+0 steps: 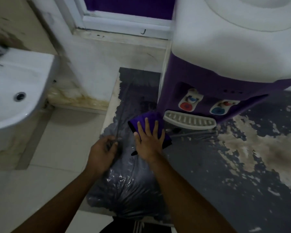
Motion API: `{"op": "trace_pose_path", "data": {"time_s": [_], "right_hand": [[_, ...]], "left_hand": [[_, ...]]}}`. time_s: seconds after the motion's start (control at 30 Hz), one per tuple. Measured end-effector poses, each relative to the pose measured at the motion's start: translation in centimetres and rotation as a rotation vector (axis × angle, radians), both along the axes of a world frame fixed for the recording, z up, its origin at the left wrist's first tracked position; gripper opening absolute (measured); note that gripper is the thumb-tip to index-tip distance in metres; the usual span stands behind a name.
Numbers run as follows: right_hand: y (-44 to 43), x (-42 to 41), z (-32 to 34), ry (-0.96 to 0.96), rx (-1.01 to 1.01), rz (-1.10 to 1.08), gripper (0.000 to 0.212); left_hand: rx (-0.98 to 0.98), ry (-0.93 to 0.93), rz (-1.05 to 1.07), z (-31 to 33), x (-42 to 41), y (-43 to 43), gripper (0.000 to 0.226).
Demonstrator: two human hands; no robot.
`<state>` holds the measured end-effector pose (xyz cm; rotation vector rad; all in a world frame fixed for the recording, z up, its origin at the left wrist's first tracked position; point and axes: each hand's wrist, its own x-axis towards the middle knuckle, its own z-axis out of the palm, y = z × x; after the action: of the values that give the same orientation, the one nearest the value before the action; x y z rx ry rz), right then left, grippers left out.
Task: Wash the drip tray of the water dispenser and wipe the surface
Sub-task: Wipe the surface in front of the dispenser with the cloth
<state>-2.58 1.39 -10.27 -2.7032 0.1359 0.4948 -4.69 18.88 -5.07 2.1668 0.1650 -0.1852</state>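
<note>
Right hand (149, 140): it lies flat on the cloth (144, 120) with the fingers spread out. It presses down. It does not pinch the cloth.
Cloth: purple and folded. It sits on the counter (208, 165) near the left edge, just left of the tray (190, 122). Part of it is hidden under the hand.
Left hand (102, 150): it is at the left edge of the counter, beside the right hand. The fingers curl in around something dark and thin. I cannot tell what that is.
Tray: white, with slots in the top. It is in its place at the foot of the dispenser (217, 64), under the two taps.
Dispenser: purple front, white top. It stands at the back of the counter. One tap (189, 102) has a red button and the other tap (221, 107) has a blue button.
Counter: dark grey, with lots of pale patches where the top has peeled off. The biggest patches are on the right side.
Bag (124, 185): dark and shiny plastic. It lies at the front left corner of the counter, between the two arms.
Sink (15, 91): white, off to the left, well apart from the counter.
Window (124, 14): at the back, above the counter, with a white frame.
</note>
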Motion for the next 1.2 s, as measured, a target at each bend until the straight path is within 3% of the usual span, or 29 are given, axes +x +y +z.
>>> {"op": "trace_pose_path", "data": {"time_s": [0.2, 0.37, 0.47, 0.67, 0.77, 0.93, 1.2], "right_hand": [[6.1, -7.7, -0.2, -0.048, -0.04, 0.456, 0.054], [4.5, -12.5, -1.3, -0.11, -0.076, 0.617, 0.048], [0.3, -13.5, -1.6, -0.051, -0.096, 0.423, 0.053], [-15.4, -17.2, -0.6, 0.09, -0.233, -0.521, 0.066], [-19.4, -20.7, -0.1, 0.195, -0.179, -0.755, 0.069], [-13.1, -19.9, -0.7, 0.134, -0.178, -0.849, 0.065], [6.8, -19.7, -1.7, -0.067, -0.134, -0.244, 0.058]], "left_hand": [[-0.012, -0.023, -0.033, 0.3, -1.3, 1.6, 0.016], [0.071, -0.007, -0.158, -0.4, -3.3, 1.4, 0.022], [0.095, -0.068, -0.278, -0.6, -4.4, 0.7, 0.021], [0.038, -0.056, -0.466, -1.4, -5.7, -0.3, 0.026], [0.046, -0.052, -0.484, -1.8, -6.4, -0.6, 0.025], [0.058, -0.071, -0.528, -2.1, -7.3, -0.8, 0.021], [0.061, -0.073, -0.493, -1.8, -7.4, -0.8, 0.022]]}}
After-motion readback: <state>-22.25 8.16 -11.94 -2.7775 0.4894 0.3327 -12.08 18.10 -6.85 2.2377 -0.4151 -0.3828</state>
